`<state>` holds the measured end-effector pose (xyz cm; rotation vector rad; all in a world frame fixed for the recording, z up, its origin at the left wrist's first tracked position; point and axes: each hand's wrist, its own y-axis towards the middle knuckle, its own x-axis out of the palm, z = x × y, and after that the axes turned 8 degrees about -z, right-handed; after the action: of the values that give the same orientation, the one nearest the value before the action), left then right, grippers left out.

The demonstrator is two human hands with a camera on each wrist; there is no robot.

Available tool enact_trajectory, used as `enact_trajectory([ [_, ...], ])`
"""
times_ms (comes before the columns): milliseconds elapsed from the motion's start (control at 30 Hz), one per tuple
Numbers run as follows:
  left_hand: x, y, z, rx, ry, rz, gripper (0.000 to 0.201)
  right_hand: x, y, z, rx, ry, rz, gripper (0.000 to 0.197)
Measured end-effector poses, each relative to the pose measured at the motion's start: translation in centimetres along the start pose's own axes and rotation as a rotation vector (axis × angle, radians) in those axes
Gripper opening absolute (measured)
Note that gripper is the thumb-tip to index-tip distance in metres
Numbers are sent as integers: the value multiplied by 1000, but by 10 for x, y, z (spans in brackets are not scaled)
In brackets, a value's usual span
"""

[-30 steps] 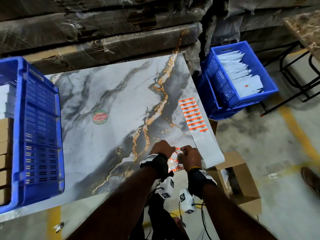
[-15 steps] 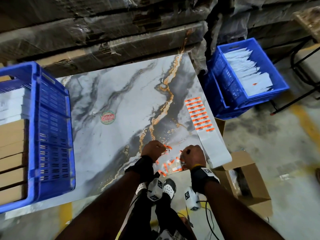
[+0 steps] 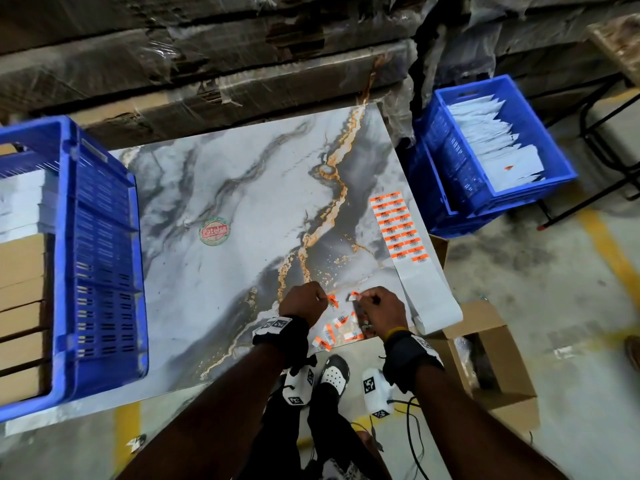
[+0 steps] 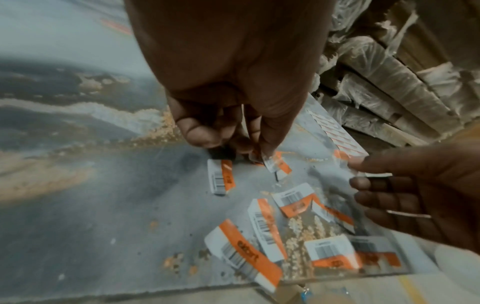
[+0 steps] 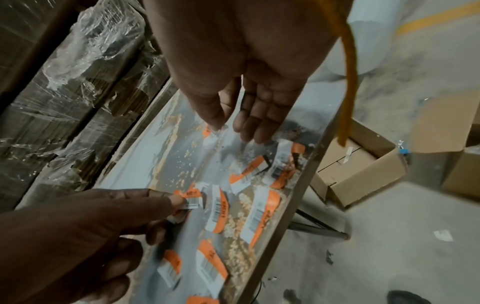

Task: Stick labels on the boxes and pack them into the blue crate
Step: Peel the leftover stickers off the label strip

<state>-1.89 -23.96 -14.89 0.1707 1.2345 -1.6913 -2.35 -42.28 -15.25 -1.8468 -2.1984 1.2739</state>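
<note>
Left hand (image 3: 303, 304): curled, thumb and fingertips pinching one orange-and-white label (image 3: 332, 301) just above the desk, near its front edge.
Right hand (image 3: 381, 310): fingers mostly straight and relaxed in the wrist view, thumb tip touching a second label (image 3: 354, 296); whether pinched or only touched cannot be told.
Loose labels (image 3: 341, 330): scattered flat on the desk between and just behind both hands, orange bands and barcodes facing up, some overlapping, a few at the very front edge.
Label sheet (image 3: 400, 227): long white backing strip along the right edge of the desk, two columns of orange labels on its far part, bare near part drooping over the front corner.
Desk (image 3: 221, 188): grey marble pattern with gold veins, a round red-and-green sticker (image 3: 214, 231) left of centre.
Blue crate (image 3: 100, 258): on the left end of the desk, brown and white boxes (image 3: 20, 271) stacked inside.
Second blue crate (image 3: 495, 157): on the floor to the right, holding white packets.
Open cardboard carton (image 3: 491, 362): on the floor below the front right corner of the desk.
Background: plastic-wrapped flat cartons stacked behind the desk.
</note>
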Motion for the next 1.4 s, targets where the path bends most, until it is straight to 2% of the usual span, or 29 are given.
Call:
enact_trajectory([
  [200, 1, 1, 0, 35, 163, 37, 13, 17, -1, -14, -10, -58, -128, 3],
  [367, 3, 0, -1, 86, 299, 36, 21, 23, 1, -24, -80, -156, -124, 17],
  [533, 0, -5, -5, 90, 247, 16, 41, 31, 7, -30, -114, -130, -78, 16],
  [633, -1, -9, -6, 37, 218, 42, 36, 32, 12, -25, -47, -180, -6, 12],
  [767, 2, -8, -1, -108, 221, 29, 45, 29, 8, -20, 59, -406, -32, 22],
  [933, 7, -5, 11, -209, 146, -7, 37, 33, 4, -21, 34, -518, -53, 17],
  [1067, 8, -4, 14, -246, 52, -37, 25, 30, 3, -18, 69, -336, -23, 11],
  [1200, 8, -4, 9, -216, -26, -35, 23, 25, 3, -11, 75, -117, 29, 7],
  [1300, 8, -6, 2, -173, -123, 10, 22, 25, 2, -11, 62, -38, 13, 9],
  [1400, 10, -6, -4, -150, -227, 32, 10, 29, 2, -12, 59, -48, -18, 10],
])
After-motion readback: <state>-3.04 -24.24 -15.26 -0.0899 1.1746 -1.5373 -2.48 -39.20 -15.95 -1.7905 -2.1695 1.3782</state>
